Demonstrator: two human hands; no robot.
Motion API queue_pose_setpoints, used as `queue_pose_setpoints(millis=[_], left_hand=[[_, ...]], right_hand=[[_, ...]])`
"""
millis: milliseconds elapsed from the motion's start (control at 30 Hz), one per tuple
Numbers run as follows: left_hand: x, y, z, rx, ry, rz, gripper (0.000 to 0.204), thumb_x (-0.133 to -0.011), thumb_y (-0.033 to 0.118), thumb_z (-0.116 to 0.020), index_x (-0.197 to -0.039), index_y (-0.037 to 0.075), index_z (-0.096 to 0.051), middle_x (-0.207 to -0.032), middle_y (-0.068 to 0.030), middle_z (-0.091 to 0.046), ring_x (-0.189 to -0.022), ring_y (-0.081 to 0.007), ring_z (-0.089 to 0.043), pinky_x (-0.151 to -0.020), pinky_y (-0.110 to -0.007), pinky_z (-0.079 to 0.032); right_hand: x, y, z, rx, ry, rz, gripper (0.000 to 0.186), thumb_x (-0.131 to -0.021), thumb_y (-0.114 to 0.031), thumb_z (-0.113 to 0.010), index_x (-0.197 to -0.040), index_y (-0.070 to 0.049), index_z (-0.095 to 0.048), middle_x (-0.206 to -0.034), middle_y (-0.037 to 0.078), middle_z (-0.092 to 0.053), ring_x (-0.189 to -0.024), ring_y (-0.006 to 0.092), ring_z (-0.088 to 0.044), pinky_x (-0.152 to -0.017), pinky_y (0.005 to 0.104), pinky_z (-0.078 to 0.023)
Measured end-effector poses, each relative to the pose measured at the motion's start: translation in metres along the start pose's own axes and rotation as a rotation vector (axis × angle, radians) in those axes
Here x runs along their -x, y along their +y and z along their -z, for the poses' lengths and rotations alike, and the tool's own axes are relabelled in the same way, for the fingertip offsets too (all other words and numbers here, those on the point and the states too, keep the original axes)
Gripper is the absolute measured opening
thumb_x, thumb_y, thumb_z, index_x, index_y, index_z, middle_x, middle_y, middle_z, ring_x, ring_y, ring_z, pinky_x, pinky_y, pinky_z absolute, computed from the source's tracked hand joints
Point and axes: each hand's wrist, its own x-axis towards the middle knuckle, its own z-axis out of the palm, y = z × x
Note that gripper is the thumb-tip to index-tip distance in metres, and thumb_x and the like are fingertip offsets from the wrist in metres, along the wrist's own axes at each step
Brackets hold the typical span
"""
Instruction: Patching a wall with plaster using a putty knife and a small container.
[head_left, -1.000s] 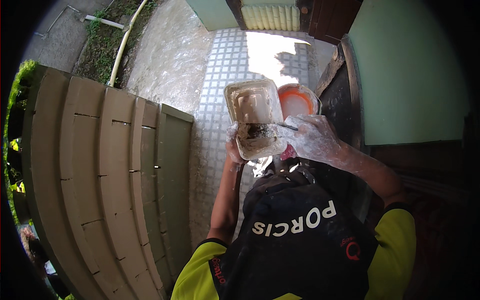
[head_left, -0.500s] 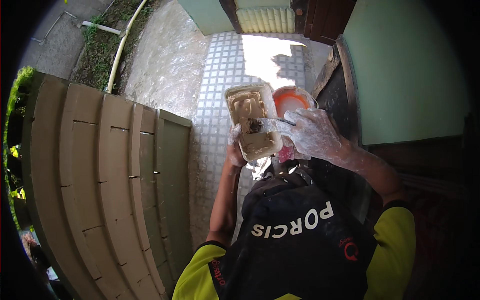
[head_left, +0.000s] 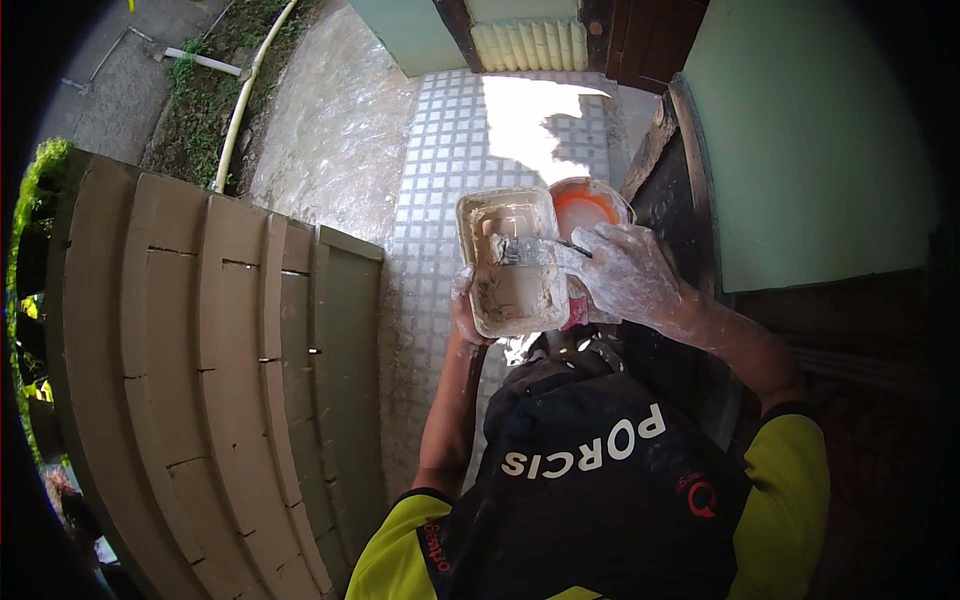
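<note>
My left hand (head_left: 467,312) holds a pale rectangular tub (head_left: 464,225) by its near left side, the fingers partly hidden under it. Whitish-beige paste coats the tub's inner walls and floor. My right hand (head_left: 635,275), covered in white residue, grips a flat tool with a dark handle (head_left: 515,251). Its paste-smeared end lies over the inside of the tub; whether it is a brush or a putty knife I cannot make out. Just beyond my right hand is a round bucket (head_left: 603,197) with an orange inner wall and pale contents.
A tan slatted wall (head_left: 190,360) curves along the left. Patterned tiles (head_left: 440,140) cover the floor ahead, with a bright sunlit patch. On the right stands a green wall (head_left: 810,150), with dark boards (head_left: 680,185) leaning by it. A pale pipe (head_left: 240,110) runs at the far left.
The tub has shifted slightly right and nearer to me. The tool's end shows less dark and more pale paste than before. Both hands keep their hold.
</note>
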Motion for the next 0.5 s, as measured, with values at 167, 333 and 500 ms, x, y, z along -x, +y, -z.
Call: queue_pose_setpoints(millis=[167,333,500], left_hand=[[0.001,0.002,-0.018,-0.101,0.02,0.058,0.074,-0.086,0.056,-0.046,-0.135,0.001,-0.043,-0.126,-0.0194,-0.054,-0.111,-0.0338,-0.058,-0.094,-0.049,-0.049],[-0.001,0.001,-0.03,0.001,0.048,0.054,0.072,-0.087,0.055,-0.044,-0.133,0.0,-0.044,-0.127,-0.0208,-0.054,-0.111,-0.0354,-0.058,-0.093,-0.051,-0.05],[-0.004,-0.007,0.004,0.072,0.032,0.024,0.072,-0.087,0.057,-0.043,-0.136,0.004,-0.044,-0.128,-0.0182,-0.054,-0.113,-0.0347,-0.057,-0.094,-0.051,-0.049]], right_hand=[[-0.002,0.005,-0.006,0.075,0.101,0.024,0.041,-0.072,-0.022,-0.067,-0.112,-0.011,-0.062,-0.092,0.002,-0.058,-0.081,0.0156,-0.062,-0.067,0.0324,-0.053],[-0.002,0.009,-0.014,-0.286,0.092,-0.153,0.033,-0.078,-0.018,-0.063,-0.111,-0.017,-0.066,-0.077,0.005,-0.055,-0.069,0.023,-0.061,-0.065,0.0401,-0.051],[-0.01,0.017,0.002,-0.171,0.155,-0.016,0.031,-0.076,-0.015,-0.063,-0.107,-0.017,-0.067,-0.082,0.005,-0.059,-0.074,0.0234,-0.063,-0.064,0.0375,-0.053]])
